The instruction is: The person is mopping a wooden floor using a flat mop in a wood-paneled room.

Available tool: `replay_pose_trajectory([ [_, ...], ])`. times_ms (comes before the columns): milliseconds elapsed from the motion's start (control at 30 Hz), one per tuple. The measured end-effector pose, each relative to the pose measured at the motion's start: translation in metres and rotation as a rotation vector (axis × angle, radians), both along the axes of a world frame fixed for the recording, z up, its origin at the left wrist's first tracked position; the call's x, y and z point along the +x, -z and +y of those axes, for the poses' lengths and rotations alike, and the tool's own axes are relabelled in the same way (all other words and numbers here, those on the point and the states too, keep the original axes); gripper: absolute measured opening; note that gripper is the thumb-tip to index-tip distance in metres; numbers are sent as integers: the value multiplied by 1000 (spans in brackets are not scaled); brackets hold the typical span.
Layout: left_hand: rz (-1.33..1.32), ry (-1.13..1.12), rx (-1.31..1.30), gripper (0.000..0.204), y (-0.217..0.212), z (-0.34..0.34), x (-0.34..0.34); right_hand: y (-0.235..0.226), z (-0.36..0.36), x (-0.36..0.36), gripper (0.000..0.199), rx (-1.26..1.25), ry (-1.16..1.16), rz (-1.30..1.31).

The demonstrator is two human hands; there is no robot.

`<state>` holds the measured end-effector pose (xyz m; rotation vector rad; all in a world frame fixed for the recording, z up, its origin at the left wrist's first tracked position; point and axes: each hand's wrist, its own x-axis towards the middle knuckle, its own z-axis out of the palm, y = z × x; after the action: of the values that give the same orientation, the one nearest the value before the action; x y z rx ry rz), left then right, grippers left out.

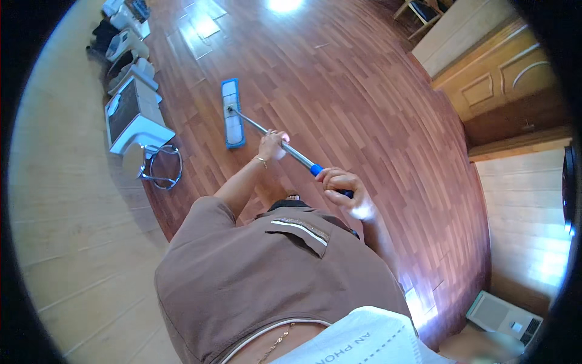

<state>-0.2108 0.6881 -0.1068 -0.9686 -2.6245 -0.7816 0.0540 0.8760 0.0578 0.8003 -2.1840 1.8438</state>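
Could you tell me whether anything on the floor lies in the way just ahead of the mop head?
Nothing visible does: the mop head lies flat on bare wooden floor. The chrome stool and white appliances stand apart along the wall.

glossy reddish wood floor; pale plank wall; wooden door

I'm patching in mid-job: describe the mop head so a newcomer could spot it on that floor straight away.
Start from the reddish-brown wooden floor and follow the metal pole held by the left hand and the right hand away from the person. At its far end lies the mop head, a flat, narrow rectangle. Its blue edging and pale grey pad distinguish it from the white appliances along the wall.
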Motion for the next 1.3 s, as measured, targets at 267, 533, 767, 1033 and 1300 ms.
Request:
replay_pose_trajectory([
  [267, -147, 305, -153, 13, 28, 20, -26, 27, -86, 18, 8, 77, 314, -11],
  [533, -53, 775, -225, 17, 82, 58, -19, 73, -140, 36, 5, -36, 743, -38],
  [767, 176, 1179, -285, 5, 91, 86, 41, 95, -162, 78, 13, 35, 964, 211],
  [1033, 42, 1165, -294, 8, 39, 69, 82, 47, -167, 90, 37, 381, 1377, 789],
  [1300, -17, 917, -240, 6, -7, 45, 80, 15, -106, 86, 47, 239, 1164, 1009],
])
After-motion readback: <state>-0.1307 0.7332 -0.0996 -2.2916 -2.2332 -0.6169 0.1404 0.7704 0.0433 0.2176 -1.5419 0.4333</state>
